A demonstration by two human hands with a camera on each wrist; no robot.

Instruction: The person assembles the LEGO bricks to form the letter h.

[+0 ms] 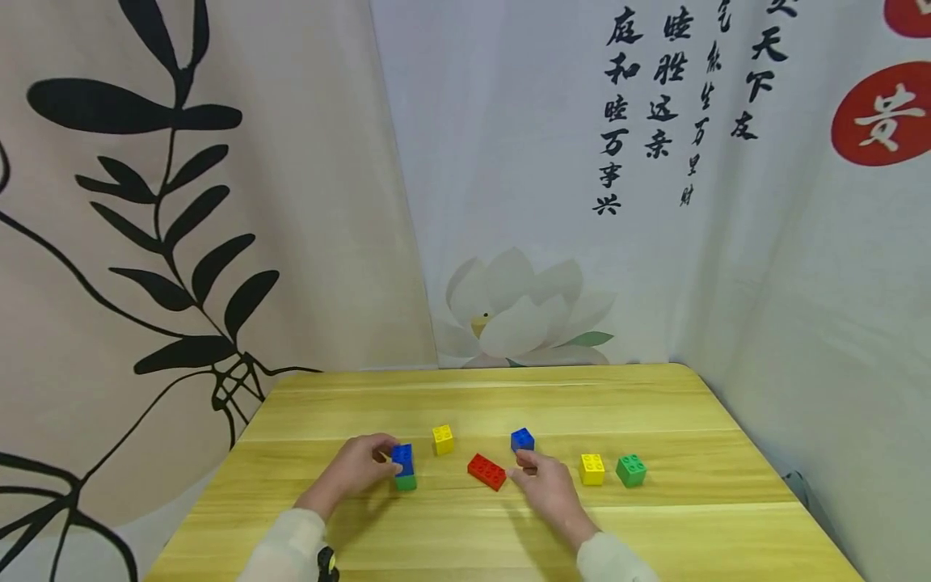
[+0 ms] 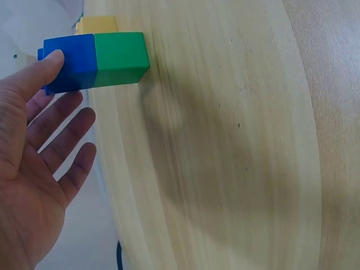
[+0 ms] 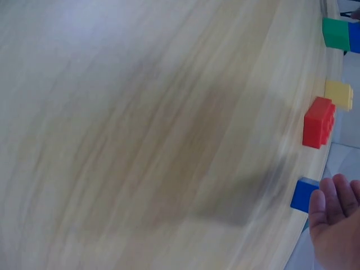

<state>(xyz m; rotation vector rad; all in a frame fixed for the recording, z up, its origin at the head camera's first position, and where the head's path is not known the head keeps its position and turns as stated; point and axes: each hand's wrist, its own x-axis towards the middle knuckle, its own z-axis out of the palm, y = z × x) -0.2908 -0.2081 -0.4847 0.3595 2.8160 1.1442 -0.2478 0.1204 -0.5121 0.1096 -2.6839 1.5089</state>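
A blue brick (image 1: 402, 457) sits on top of a green brick (image 1: 406, 482), forming a small stack at the left of the table. My left hand (image 1: 362, 464) pinches the blue brick between thumb and index finger; in the left wrist view the other fingers hang loosely apart beneath the thumb (image 2: 54, 57). My right hand (image 1: 547, 489) hovers over the table, holding nothing that I can see. Nearest to it are a red brick (image 1: 486, 471), longer than the others, and a second blue brick (image 1: 522, 439) just beyond its fingertips. Whether those fingertips touch either brick I cannot tell.
A yellow brick (image 1: 442, 440) lies behind and right of the stack. Farther right, another yellow brick (image 1: 592, 470) and a green brick (image 1: 630, 470) stand side by side. The wooden table (image 1: 698, 533) ends at printed curtains (image 1: 349, 202) behind.
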